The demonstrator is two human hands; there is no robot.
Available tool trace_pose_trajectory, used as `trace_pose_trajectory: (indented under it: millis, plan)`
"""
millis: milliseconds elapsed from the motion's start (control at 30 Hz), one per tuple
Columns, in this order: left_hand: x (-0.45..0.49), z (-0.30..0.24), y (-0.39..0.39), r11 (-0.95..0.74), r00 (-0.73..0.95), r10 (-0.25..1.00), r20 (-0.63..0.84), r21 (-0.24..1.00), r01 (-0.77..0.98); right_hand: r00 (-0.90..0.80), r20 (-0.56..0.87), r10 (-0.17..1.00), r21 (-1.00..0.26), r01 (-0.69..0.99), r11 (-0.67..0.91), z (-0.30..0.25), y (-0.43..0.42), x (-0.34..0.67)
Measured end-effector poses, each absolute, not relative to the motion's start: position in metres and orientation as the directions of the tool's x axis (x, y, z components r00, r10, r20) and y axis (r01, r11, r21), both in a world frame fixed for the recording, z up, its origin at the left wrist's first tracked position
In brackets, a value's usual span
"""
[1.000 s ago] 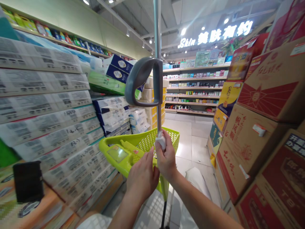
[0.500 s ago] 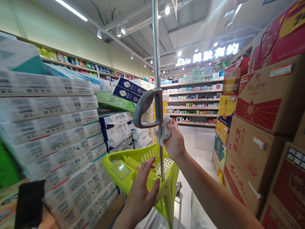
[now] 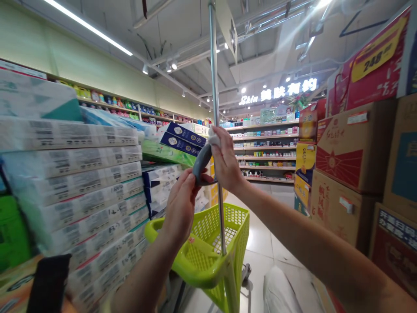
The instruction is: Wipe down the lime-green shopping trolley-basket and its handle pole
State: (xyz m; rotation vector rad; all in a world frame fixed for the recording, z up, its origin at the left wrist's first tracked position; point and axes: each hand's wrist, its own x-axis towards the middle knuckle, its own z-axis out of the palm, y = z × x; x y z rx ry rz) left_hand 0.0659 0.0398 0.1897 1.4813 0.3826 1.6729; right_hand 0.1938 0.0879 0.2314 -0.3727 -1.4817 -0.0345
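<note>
A thin metal pole (image 3: 213,65) rises from a lime-green shopping basket cart (image 3: 208,256) and carries a grey loop handle (image 3: 201,161). My right hand (image 3: 226,163) is closed on a small white cloth (image 3: 213,137), pressing it against the pole at the top of the handle. My left hand (image 3: 180,208) is closed on the lower part of the grey handle, fingertips on its edge.
Stacked tissue packs (image 3: 71,182) fill the left side, with blue boxes (image 3: 184,137) on top. Cardboard cartons (image 3: 355,148) are piled on the right. A tiled aisle leads to product shelves (image 3: 267,152) under a lit sign (image 3: 276,92). A white bag (image 3: 283,291) lies on the floor.
My right hand slid the white cloth up the pole from basket level to the top of the handle. My left hand rose from the basket rim and took hold of the grey handle.
</note>
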Motion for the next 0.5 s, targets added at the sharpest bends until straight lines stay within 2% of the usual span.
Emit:
trace_pose_trajectory:
  millis: [100,167,267,333,500]
  plan:
    - [0.066,0.187,0.041,-0.581,0.071,0.755,0.652,0.715,-0.388,-0.187,0.979,0.082,0.006,0.428,0.904,0.218,0.067,0.193]
    - [0.066,0.185,0.041,-0.585,0.043,0.763,0.645,0.717,-0.379,-0.360,0.933,0.028,0.144,0.442,0.886,0.215,0.056,0.194]
    - [0.066,0.182,0.042,-0.605,0.018,0.756,0.654,0.709,-0.361,-0.508,0.860,-0.048,0.287,0.405,0.868,0.225,0.054,0.198]
    - [0.065,0.181,0.041,-0.635,0.046,0.728,0.684,0.699,-0.329,-0.544,0.837,-0.054,0.309,0.389,0.868,0.241,0.060,0.204]
    - [0.062,0.181,0.039,-0.632,0.107,0.713,0.693,0.701,-0.330,-0.452,0.888,0.081,0.165,0.479,0.862,0.274,0.069,0.210]
